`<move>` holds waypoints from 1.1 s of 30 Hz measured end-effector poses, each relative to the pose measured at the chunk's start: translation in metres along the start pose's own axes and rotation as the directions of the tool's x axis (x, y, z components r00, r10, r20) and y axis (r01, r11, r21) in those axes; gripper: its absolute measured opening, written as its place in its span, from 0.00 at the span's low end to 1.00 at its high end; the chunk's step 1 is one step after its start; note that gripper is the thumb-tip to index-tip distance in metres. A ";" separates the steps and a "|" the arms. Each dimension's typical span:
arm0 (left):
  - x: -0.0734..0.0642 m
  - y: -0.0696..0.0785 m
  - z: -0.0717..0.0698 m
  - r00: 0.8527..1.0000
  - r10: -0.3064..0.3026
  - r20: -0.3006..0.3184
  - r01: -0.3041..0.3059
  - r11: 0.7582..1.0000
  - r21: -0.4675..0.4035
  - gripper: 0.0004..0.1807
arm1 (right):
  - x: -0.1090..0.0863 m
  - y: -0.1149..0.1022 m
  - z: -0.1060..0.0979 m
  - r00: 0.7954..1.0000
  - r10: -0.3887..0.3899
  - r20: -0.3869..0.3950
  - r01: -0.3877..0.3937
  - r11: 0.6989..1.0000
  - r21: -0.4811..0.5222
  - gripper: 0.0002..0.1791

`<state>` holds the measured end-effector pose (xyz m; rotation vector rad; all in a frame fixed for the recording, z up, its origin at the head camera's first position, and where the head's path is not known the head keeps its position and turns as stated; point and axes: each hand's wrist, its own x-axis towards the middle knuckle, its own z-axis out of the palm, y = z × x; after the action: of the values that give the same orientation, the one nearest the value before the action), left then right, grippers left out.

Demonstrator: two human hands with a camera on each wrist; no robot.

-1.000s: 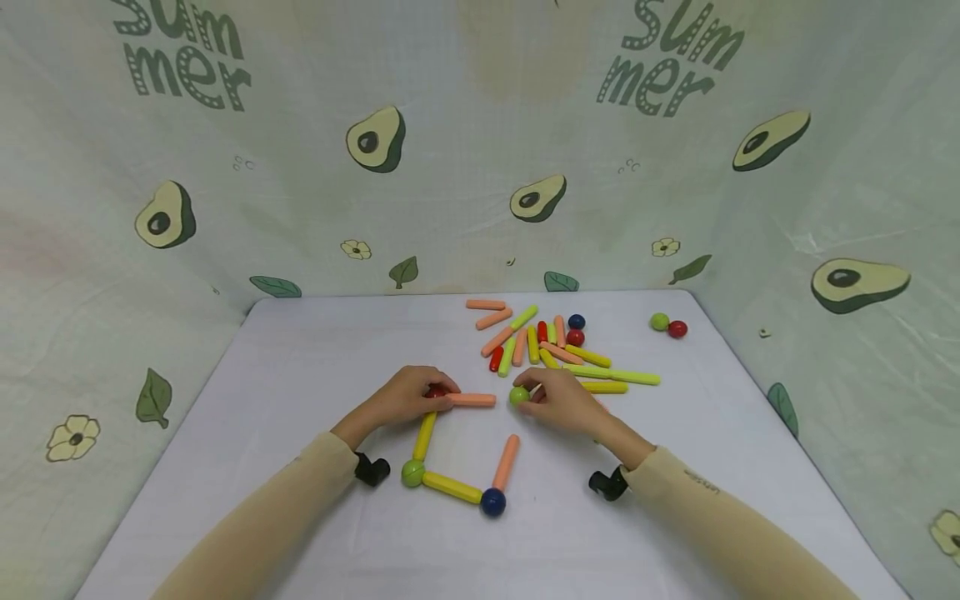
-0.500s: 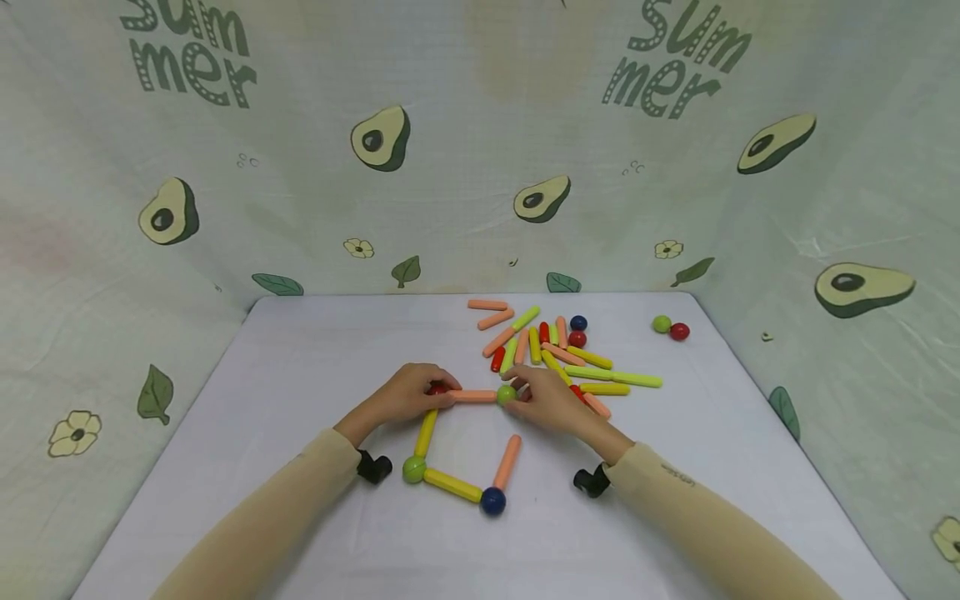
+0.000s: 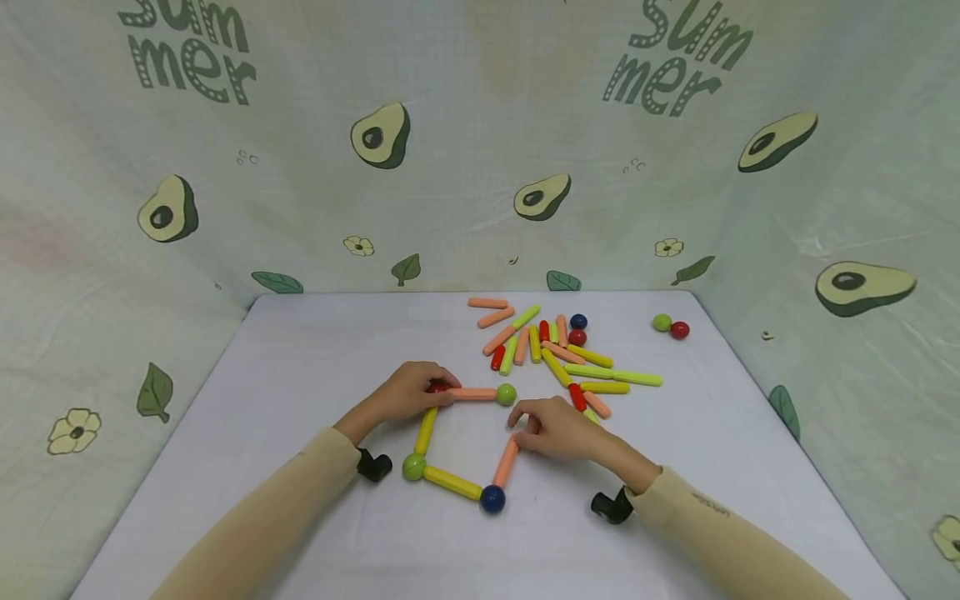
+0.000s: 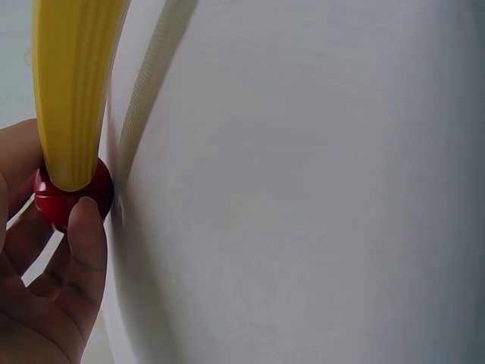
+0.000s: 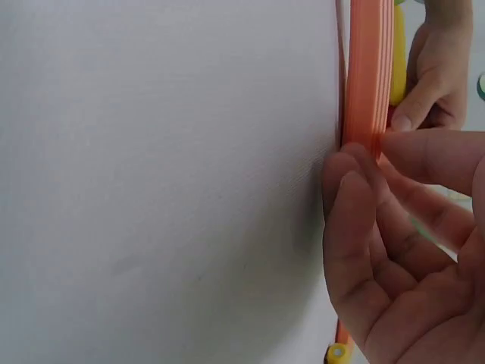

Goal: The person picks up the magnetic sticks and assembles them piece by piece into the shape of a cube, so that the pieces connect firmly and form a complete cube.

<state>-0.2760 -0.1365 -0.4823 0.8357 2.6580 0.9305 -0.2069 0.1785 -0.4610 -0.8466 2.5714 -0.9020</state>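
Observation:
My left hand (image 3: 414, 390) holds a red ball (image 4: 53, 206) between thumb and fingers. From that ball a yellow rod (image 3: 426, 431) leads to a green ball (image 3: 414, 467), and an orange rod (image 3: 476, 394) leads to a light green ball (image 3: 506, 394). A second yellow rod (image 3: 452, 483) joins the near green ball to a dark blue ball (image 3: 492, 499). Another orange rod (image 5: 369, 68) slants up from the blue ball. At its far end is my right hand (image 3: 557, 429), fingertips right by the rod, index finger and thumb spread apart in the head view.
Several loose orange, yellow, red and lime rods (image 3: 555, 367) lie beyond the right hand, with a blue ball (image 3: 578, 322) and a red ball (image 3: 577, 337) among them. A green ball (image 3: 662, 322) and red ball (image 3: 679, 330) sit at the table's (image 3: 322, 333) back right.
My right hand brought the light green ball left to the orange rod's end, let it go, and moved nearer to the other orange rod. The left hand stays on the red ball.

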 end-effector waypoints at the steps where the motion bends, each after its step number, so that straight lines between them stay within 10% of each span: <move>1: 0.000 0.000 0.000 1.000 -0.002 0.000 0.002 1.000 -0.001 0.11 | -0.001 0.001 0.000 1.000 -0.012 0.024 0.011 1.000 0.014 0.09; 8: -0.001 -0.001 0.001 1.000 0.000 -0.003 0.000 1.000 0.009 0.11 | -0.002 0.006 0.003 0.991 -0.057 0.120 0.047 0.995 0.082 0.10; 33: -0.001 -0.003 0.001 0.999 -0.023 -0.038 0.023 1.000 0.000 0.11 | 0.030 0.012 0.003 0.996 -0.034 -0.082 0.035 0.999 0.013 0.12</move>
<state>-0.2761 -0.1388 -0.4847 0.7933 2.6937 0.9493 -0.2346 0.1664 -0.4732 -0.8696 2.6239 -0.9839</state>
